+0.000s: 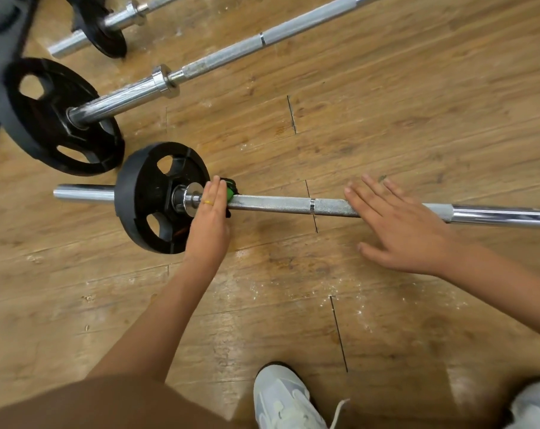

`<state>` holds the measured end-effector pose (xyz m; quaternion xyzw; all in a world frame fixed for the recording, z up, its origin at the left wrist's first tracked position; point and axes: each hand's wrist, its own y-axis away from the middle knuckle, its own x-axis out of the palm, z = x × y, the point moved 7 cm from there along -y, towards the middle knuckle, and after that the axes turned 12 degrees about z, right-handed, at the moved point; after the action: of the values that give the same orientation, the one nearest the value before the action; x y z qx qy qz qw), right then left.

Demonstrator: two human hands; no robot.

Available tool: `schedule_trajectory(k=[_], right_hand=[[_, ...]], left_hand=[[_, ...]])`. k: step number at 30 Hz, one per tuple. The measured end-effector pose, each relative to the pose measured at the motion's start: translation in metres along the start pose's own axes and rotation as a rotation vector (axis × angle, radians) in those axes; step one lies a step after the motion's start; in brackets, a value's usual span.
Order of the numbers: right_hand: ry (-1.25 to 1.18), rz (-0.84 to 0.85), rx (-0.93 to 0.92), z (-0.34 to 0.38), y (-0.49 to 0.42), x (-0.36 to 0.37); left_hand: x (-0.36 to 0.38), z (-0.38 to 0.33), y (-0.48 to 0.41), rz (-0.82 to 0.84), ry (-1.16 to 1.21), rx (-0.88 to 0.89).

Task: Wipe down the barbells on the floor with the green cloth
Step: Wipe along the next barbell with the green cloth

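Left hand (208, 218): palm down, fingers straight and together. Right hand (398, 224), to its right: flat, fingers spread wide.

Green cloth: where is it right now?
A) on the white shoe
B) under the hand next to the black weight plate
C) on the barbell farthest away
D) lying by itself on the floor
B: the green cloth peeks out from under the left hand, which presses it on the nearest barbell right beside the black plate.
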<state>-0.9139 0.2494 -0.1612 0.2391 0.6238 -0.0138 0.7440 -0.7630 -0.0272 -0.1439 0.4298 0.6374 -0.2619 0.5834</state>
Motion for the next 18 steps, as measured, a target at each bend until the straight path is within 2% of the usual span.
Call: schedule_trajectory(k=[2,6,11,18], right_hand=[[0.006,0.007,-0.006,0.003,0.003,0.002],[-0.007,0.01,-0.024,0.009,0.011,0.004],[-0.019,0.028,-0.035,0.016,0.016,0.009],[-0.086,0.01,-0.033,0.015,0.023,0.01]], left_hand=[[0.001,-0.005,0.005,-0.005,0.014,-0.022],[0.008,-0.014,0.02,0.03,0.002,0.05],[0.004,-0.004,0.016,0.017,0.023,-0.06],[0.006,-0.013,0.033,0.044,-0.011,-0.031]])
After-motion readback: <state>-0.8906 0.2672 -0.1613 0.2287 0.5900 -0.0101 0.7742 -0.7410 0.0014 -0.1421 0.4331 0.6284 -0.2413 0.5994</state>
